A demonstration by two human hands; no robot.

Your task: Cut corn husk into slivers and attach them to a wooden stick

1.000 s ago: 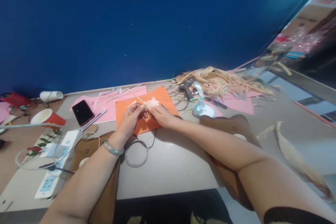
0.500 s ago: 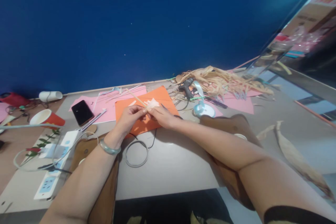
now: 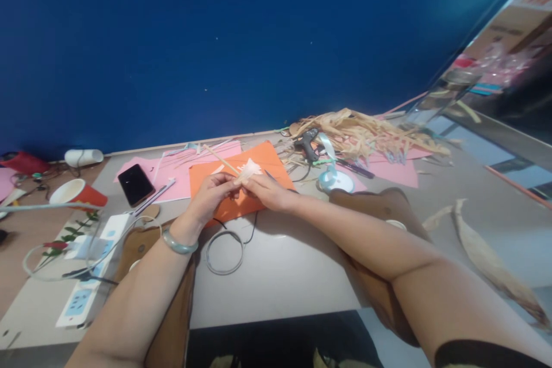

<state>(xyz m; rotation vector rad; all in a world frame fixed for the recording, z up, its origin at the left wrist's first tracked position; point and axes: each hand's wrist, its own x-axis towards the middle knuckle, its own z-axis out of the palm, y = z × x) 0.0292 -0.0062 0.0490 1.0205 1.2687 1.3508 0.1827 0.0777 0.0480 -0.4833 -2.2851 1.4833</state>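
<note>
Blue wall [image 3: 259, 46] — behind grey table [image 3: 284, 276]; orange sheet [image 3: 245, 207] — beneath both hands [image 3: 269, 191]

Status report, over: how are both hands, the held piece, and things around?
Left hand and right hand together, pinching pale fan-shaped piece. Thin stick juts out beyond them. Orange sheet beneath; glue gun apart, off to the right.

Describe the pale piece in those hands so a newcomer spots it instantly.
Below the blue wall lies an orange sheet. Above it, the left hand and right hand meet at a small pale piece. Its fanned-out shape sets it apart from the straight stick beside it.
</note>
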